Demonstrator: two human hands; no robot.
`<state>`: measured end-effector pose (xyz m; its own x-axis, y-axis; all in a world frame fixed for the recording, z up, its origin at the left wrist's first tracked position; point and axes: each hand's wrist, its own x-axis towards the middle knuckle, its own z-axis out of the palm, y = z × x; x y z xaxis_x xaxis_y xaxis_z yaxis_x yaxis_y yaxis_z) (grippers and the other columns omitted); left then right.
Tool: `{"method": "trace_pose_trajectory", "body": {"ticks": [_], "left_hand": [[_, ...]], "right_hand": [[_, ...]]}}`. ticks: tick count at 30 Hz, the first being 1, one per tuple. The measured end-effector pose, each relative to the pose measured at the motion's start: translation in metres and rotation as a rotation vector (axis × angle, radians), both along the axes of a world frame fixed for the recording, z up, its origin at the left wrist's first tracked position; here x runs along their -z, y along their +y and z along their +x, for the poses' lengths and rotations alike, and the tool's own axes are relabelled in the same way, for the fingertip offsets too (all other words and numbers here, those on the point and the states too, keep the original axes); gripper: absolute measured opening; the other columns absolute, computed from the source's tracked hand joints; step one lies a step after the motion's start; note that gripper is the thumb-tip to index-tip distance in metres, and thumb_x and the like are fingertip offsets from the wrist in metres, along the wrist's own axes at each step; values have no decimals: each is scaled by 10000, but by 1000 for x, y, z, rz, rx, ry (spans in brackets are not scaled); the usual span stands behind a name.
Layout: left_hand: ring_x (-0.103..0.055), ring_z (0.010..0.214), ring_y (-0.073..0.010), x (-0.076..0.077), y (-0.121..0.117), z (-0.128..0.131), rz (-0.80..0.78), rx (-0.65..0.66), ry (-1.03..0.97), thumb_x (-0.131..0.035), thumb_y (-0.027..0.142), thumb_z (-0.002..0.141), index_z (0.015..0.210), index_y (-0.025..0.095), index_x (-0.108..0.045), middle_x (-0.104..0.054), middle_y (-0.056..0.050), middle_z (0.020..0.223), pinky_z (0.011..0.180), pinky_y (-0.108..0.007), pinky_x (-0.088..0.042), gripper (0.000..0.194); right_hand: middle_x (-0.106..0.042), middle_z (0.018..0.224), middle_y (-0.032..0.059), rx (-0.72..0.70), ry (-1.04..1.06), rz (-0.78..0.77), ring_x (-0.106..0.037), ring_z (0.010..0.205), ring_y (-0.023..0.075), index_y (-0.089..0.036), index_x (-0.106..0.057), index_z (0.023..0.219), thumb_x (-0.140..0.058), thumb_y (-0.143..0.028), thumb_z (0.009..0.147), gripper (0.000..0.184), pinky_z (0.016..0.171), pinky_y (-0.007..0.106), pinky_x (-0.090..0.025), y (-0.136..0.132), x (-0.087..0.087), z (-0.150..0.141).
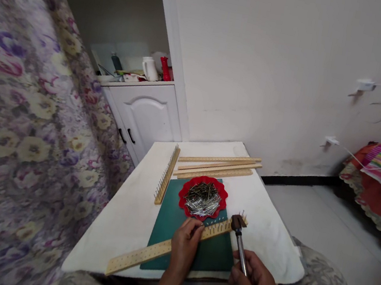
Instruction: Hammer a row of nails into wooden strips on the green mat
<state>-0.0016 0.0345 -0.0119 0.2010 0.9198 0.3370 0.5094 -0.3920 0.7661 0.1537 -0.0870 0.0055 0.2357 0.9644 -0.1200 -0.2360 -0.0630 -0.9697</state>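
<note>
A perforated wooden strip (141, 254) lies slantwise across a green cutting mat (172, 218). Several nails stand upright along its right part. My left hand (185, 242) rests over the strip, thumb and forefinger pinched on what looks like a nail, mostly hidden by the fingers. In my right hand (256, 282) is a hammer (241, 242), gripped by its handle. The hammer's dark head is over the strip's right end, near the standing nails; whether it touches them I cannot tell. Just beyond my left hand, a red scalloped dish (181, 203) holds many loose nails, some dark, some silvery.
On the white-covered table (116, 228), another strip (169, 173) bristling with nails lies left of the mat. Several wooden strips (219, 165) lie at the back. A floral curtain (30, 134) hangs at left, and a white cabinet (148, 110) stands behind the table.
</note>
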Motion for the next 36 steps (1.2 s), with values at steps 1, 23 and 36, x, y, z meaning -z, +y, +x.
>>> {"method": "trace_pose_trajectory", "body": {"ticks": [1,23,36], "left_hand": [[-573,726,-161,0,0,0,0,-1,0,-499,271,848,764,183,-618,-619,-13,772,651,-230,-404,170],[-519,612,-127,3,2,3,-28,-21,51,-509,225,797,696,181,-610,-576,7,693,554,-211,-340,149],[-502,613,-120,14,5,3,-18,-39,78,-511,203,781,641,181,-553,-525,20,653,549,-205,-305,148]], "right_hand": [[-593,571,-66,2,-3,-1,-366,239,19,-196,-510,990,-633,-483,754,392,264,132,-290,0,-1,0],[-593,532,-79,-340,-63,31,-365,303,55,-186,-501,908,-553,-276,784,161,331,175,-305,26,-25,-16],[-587,531,-70,-322,-89,71,-494,436,119,-189,-511,900,-549,-256,780,143,439,215,-355,31,-26,-19]]}}
